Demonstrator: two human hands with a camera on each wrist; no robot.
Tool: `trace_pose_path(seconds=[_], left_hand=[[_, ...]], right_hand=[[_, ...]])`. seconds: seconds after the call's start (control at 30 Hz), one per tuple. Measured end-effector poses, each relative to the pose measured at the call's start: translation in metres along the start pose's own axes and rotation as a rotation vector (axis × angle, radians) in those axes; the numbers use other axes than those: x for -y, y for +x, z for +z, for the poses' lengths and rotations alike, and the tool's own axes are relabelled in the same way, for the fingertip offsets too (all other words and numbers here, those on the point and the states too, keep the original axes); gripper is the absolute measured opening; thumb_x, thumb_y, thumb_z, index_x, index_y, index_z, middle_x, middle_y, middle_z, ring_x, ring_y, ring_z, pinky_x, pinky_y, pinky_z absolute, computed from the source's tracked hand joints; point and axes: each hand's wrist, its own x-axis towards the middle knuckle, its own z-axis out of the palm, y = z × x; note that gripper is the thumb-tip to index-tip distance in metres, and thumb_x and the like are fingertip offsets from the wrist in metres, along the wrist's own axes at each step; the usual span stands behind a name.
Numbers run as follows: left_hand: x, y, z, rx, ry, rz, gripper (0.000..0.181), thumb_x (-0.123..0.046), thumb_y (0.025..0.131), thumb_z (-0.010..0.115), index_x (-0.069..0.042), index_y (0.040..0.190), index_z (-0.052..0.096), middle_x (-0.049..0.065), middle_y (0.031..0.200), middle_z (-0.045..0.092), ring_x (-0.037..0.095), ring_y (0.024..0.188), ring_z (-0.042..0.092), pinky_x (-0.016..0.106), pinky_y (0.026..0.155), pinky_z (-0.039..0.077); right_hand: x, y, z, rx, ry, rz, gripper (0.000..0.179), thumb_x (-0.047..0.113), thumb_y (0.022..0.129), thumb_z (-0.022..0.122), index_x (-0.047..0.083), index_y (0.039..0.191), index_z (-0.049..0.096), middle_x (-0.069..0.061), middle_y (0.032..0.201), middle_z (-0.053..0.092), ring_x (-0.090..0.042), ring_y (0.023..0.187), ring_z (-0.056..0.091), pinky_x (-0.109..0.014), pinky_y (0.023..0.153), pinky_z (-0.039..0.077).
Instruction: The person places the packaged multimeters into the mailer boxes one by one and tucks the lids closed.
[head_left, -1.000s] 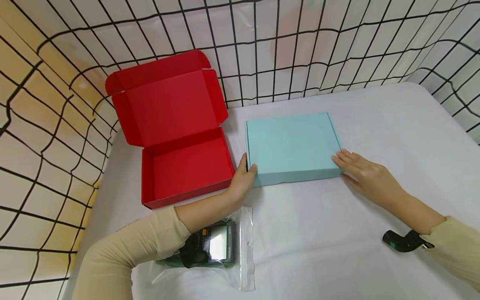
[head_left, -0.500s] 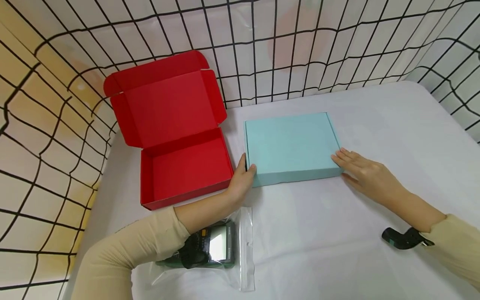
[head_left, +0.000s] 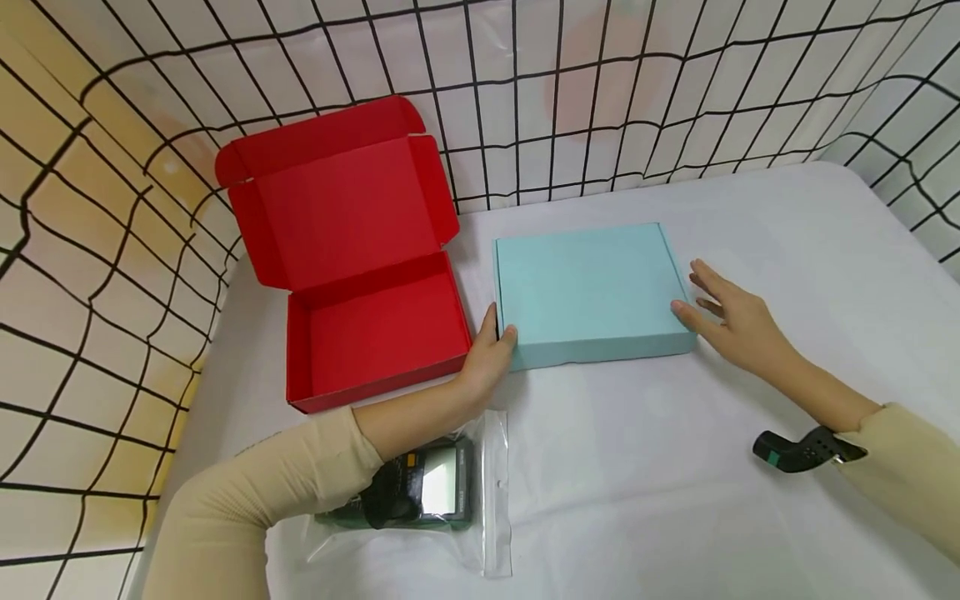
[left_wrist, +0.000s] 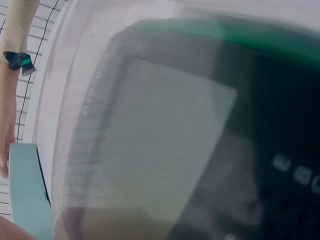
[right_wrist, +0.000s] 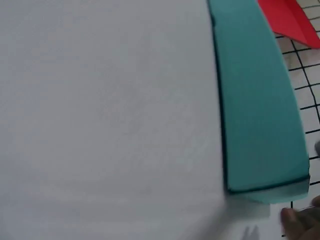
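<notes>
In the head view, the blue box (head_left: 592, 287) is lying closed on the table (head_left: 622, 492), just right of the red box (head_left: 386, 333), which is standing open, its lid (head_left: 345, 217) leaning back toward the grid (head_left: 555, 100). The left hand (head_left: 483, 358) is bracing the near left corner with straight thumb and finger parted around it; the right hand (head_left: 738, 325) is spreading wide at the right side, thumb at the near corner. If the right hand were pushing harder, the blue box could be sliding into the red box, pinching the left fingers in that narrow gap. The left forearm (head_left: 408, 421) is crossing the bagged device (head_left: 438, 479) and might be snagging its bag (head_left: 493, 500). In the left wrist view, the blurred device is blocking most of the scene. In the right wrist view, blurred fingertips are showing beside the blue box's end; their contact I cannot tell.
</notes>
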Motion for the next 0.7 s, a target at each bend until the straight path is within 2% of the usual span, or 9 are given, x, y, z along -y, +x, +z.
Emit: trace_pose_path(seconds=[0.1, 0.2, 0.33, 0.4, 0.47, 0.57, 0.63, 0.67, 0.7], left_hand=[[0.001, 0.0, 0.0, 0.008, -0.001, -0.002, 0.061, -0.025, 0.098, 0.037, -0.018, 0.147, 0.003, -0.001, 0.153, 0.004, 0.017, 0.139, 0.007, 0.039, 0.113, 0.015], [0.001, 0.001, 0.001, 0.012, -0.006, -0.007, 0.061, -0.026, 0.097, 0.037, -0.019, 0.147, 0.002, -0.002, 0.153, 0.004, 0.017, 0.138, 0.008, 0.04, 0.112, 0.017], [-0.001, 0.001, 0.001, 0.006, -0.001, -0.012, 0.061, -0.024, 0.098, 0.036, -0.019, 0.147, 0.001, -0.001, 0.153, 0.005, 0.019, 0.137, 0.011, 0.041, 0.111, 0.021], [-0.005, -0.002, 0.0, 0.014, 0.001, -0.036, 0.063, -0.021, 0.097, 0.037, -0.017, 0.147, 0.0, 0.0, 0.153, 0.004, 0.02, 0.137, 0.011, 0.042, 0.11, 0.022], [-0.01, -0.006, 0.0, 0.032, -0.004, -0.07, 0.065, -0.019, 0.095, 0.038, -0.015, 0.147, -0.002, 0.001, 0.153, 0.002, 0.02, 0.138, 0.009, 0.041, 0.111, 0.018], [-0.018, -0.017, -0.002, 0.072, 0.022, -0.076, 0.07, -0.018, 0.093, 0.041, -0.013, 0.147, -0.003, 0.0, 0.153, -0.003, 0.019, 0.139, 0.002, 0.041, 0.113, 0.012], [-0.023, -0.025, -0.005, 0.119, 0.132, -0.005, 0.072, -0.022, 0.092, 0.043, -0.013, 0.147, -0.003, -0.001, 0.153, -0.009, 0.017, 0.139, -0.003, 0.043, 0.113, 0.012], [-0.025, -0.028, -0.008, 0.156, 0.235, 0.059, 0.072, -0.025, 0.093, 0.044, -0.013, 0.147, -0.002, -0.001, 0.153, -0.01, 0.016, 0.14, -0.004, 0.044, 0.112, 0.014], [-0.027, -0.03, -0.011, 0.194, 0.391, 0.147, 0.071, -0.028, 0.093, 0.045, -0.013, 0.147, 0.001, 0.0, 0.153, -0.008, 0.017, 0.14, -0.004, 0.043, 0.112, 0.015]], right_hand=[[0.003, 0.01, -0.002, 0.134, 0.073, 0.153, 0.068, 0.034, 0.095, 0.045, -0.005, 0.142, 0.015, -0.03, 0.141, 0.026, -0.048, 0.12, 0.039, -0.05, 0.089, 0.039], [0.002, 0.017, -0.004, 0.202, 0.105, 0.221, 0.07, 0.037, 0.095, 0.043, -0.01, 0.139, 0.016, -0.034, 0.138, 0.026, -0.047, 0.121, 0.038, -0.044, 0.088, 0.044], [0.002, 0.021, -0.004, 0.213, 0.142, 0.246, 0.072, 0.039, 0.094, 0.045, -0.01, 0.139, 0.017, -0.034, 0.137, 0.029, -0.045, 0.12, 0.04, -0.032, 0.082, 0.049], [0.002, 0.021, -0.003, 0.205, 0.145, 0.241, 0.073, 0.039, 0.093, 0.045, -0.009, 0.139, 0.017, -0.034, 0.137, 0.029, -0.045, 0.12, 0.041, -0.026, 0.081, 0.049], [0.002, 0.019, -0.001, 0.185, 0.157, 0.243, 0.072, 0.039, 0.093, 0.045, -0.009, 0.139, 0.018, -0.034, 0.137, 0.03, -0.045, 0.119, 0.041, -0.016, 0.077, 0.049], [0.0, 0.017, 0.002, 0.149, 0.164, 0.232, 0.07, 0.037, 0.093, 0.046, -0.009, 0.139, 0.02, -0.034, 0.136, 0.031, -0.045, 0.117, 0.043, -0.001, 0.068, 0.041], [0.0, 0.016, 0.003, 0.134, 0.168, 0.221, 0.069, 0.036, 0.094, 0.046, -0.01, 0.138, 0.02, -0.035, 0.135, 0.032, -0.045, 0.116, 0.044, 0.003, 0.064, 0.036], [0.0, 0.016, 0.003, 0.132, 0.172, 0.218, 0.068, 0.036, 0.094, 0.046, -0.01, 0.138, 0.021, -0.035, 0.135, 0.032, -0.045, 0.116, 0.044, 0.003, 0.064, 0.036], [0.0, 0.016, 0.003, 0.131, 0.172, 0.213, 0.068, 0.035, 0.094, 0.046, -0.01, 0.138, 0.021, -0.035, 0.135, 0.032, -0.045, 0.115, 0.044, 0.004, 0.064, 0.035]])
